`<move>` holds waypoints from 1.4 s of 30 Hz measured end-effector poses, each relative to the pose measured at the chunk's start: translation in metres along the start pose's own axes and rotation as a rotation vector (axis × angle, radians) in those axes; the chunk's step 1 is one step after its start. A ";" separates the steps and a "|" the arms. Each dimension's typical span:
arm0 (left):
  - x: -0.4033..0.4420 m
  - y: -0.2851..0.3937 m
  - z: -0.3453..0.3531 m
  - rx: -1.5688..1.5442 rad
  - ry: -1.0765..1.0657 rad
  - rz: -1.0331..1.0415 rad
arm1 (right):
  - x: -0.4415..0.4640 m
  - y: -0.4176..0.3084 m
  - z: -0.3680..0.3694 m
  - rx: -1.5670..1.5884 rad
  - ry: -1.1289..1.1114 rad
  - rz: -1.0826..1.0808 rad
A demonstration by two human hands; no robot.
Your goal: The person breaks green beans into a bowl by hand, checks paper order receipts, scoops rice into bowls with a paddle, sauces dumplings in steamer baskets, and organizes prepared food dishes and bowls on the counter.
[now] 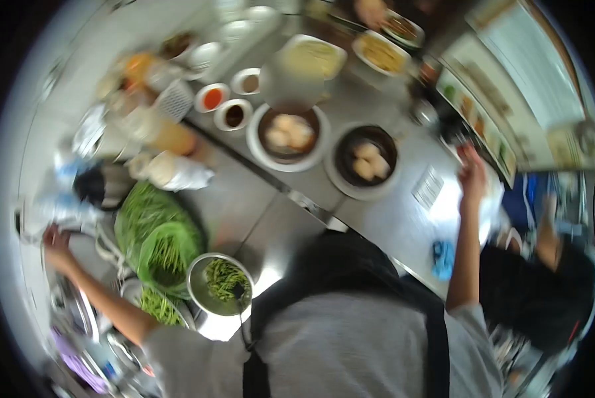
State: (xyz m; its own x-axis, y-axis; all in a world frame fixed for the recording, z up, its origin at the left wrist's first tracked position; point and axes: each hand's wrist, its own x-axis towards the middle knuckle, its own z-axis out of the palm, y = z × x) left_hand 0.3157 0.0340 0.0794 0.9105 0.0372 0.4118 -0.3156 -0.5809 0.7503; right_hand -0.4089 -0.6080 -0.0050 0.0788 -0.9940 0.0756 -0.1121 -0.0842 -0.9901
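Note:
My left hand [57, 248] is stretched out to the far left, beside a metal vessel and a thin handle; its fingers are small and blurred, so I cannot tell if they grip anything. Over the right end of the steel counter, my right hand [472, 174] is raised with fingers loosely apart and nothing visible in them. A printed paper slip [429, 188] lies to its left. Two dark bowls with pale round pieces stand on the counter, a left one [275, 156] and a right one [370, 194]. A steel bowl [191, 282] of cut green vegetables is close to my body.
Green bags [153, 215] of vegetables, wrapped bottles [178, 171] and sauce bowls [212, 98] crowd the left. A blue cloth [443, 259] lies near the front edge. A co-worker in black [539, 292] stands at right; another person's hand [371, 12] is at a far dish.

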 end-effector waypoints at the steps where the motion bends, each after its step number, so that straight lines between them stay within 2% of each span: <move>1: -0.041 0.063 0.008 0.052 -0.011 0.097 | -0.015 0.004 0.014 -0.081 -0.094 -0.011; 2: -0.098 0.124 0.022 0.032 -0.073 0.285 | -0.038 -0.027 0.052 -0.083 -0.388 -0.054; 3: -0.168 0.195 0.037 0.017 -0.225 0.292 | -0.078 -0.056 0.082 0.016 -0.529 0.089; 4: -0.228 0.234 0.059 -0.099 -0.312 0.321 | -0.105 -0.065 0.100 -0.009 -0.742 0.032; 5: -0.288 0.274 0.081 -0.235 -0.542 0.383 | -0.132 -0.074 0.118 -0.021 -0.951 -0.031; 6: -0.352 0.321 0.100 -0.353 -0.754 0.289 | -0.143 -0.070 0.123 -0.010 -1.010 -0.127; 7: -0.392 0.341 0.119 -0.362 -0.906 0.479 | -0.155 -0.066 0.129 0.007 -1.064 -0.223; 8: -0.426 0.355 0.139 -0.463 -1.101 0.420 | -0.163 -0.058 0.130 0.040 -1.041 -0.302; 9: -0.447 0.374 0.157 -0.490 -1.172 0.568 | -0.167 -0.051 0.127 0.068 -1.011 -0.384; 10: -0.462 0.387 0.174 -0.531 -1.158 0.718 | -0.164 -0.043 0.115 0.015 -0.913 -0.326; 11: -0.474 0.400 0.183 -0.484 -1.188 0.737 | -0.158 -0.034 0.096 -0.038 -0.813 -0.264; 12: -0.488 0.409 0.192 -0.417 -1.112 0.827 | -0.152 -0.025 0.077 -0.091 -0.715 -0.201; 13: -0.505 0.413 0.202 -0.350 -1.028 0.913 | -0.143 -0.017 0.054 0.014 -0.609 0.062; 14: -0.523 0.410 0.208 -0.294 -1.084 0.947 | -0.135 -0.014 0.038 0.119 -0.500 0.319; 16: -0.559 0.404 0.219 -0.182 -1.196 1.019 | -0.134 -0.018 0.018 0.063 -0.428 0.348; 18: -0.597 0.401 0.224 0.006 -1.497 0.980 | -0.134 -0.014 -0.004 0.007 -0.351 0.331; 20: -0.612 0.413 0.229 -0.140 -1.529 0.989 | -0.126 -0.004 -0.022 -0.032 -0.279 0.249; 21: -0.618 0.419 0.234 -0.211 -1.538 0.986 | -0.123 -0.004 -0.034 0.014 -0.248 0.362; 24: -0.642 0.429 0.254 -0.408 -1.674 0.797 | -0.110 0.000 -0.057 0.139 -0.116 0.492; 25: -0.648 0.432 0.264 -0.383 -1.716 0.768 | -0.104 0.007 -0.059 0.173 -0.050 0.508; 28: -0.662 0.441 0.278 -0.345 -1.887 0.694 | -0.083 0.026 -0.065 0.164 0.013 0.368; 30: -0.655 0.445 0.274 -0.348 -2.027 0.656 | -0.044 0.095 -0.099 0.331 0.225 0.119; 32: -0.653 0.431 0.263 -0.365 -1.989 0.684 | -0.004 0.121 -0.172 0.668 0.269 0.360; 33: -0.654 0.424 0.263 -0.379 -1.972 0.706 | -0.001 0.112 -0.172 0.550 0.287 0.359; 35: -0.660 0.404 0.295 -0.362 -1.528 1.013 | 0.002 0.074 -0.161 0.322 0.294 0.397; 36: -0.662 0.393 0.312 -0.346 -1.297 1.144 | -0.001 0.084 -0.156 0.213 0.174 0.364; 37: -0.661 0.385 0.326 -0.272 -1.301 1.213 | -0.008 0.087 -0.143 0.192 0.105 0.354; 40: -0.687 0.373 0.322 -0.075 -1.324 1.200 | -0.039 0.089 -0.088 0.253 -0.034 0.363; 42: -0.698 0.373 0.316 -0.183 -1.244 1.190 | -0.070 0.100 -0.056 0.311 -0.027 0.368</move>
State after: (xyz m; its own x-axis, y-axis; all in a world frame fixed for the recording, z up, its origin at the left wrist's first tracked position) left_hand -0.3531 -0.4654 -0.0920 -0.2085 -0.9591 0.1916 -0.8571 0.2735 0.4365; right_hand -0.4810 -0.5507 -0.1031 0.1156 -0.9514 -0.2853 0.1643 0.3016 -0.9392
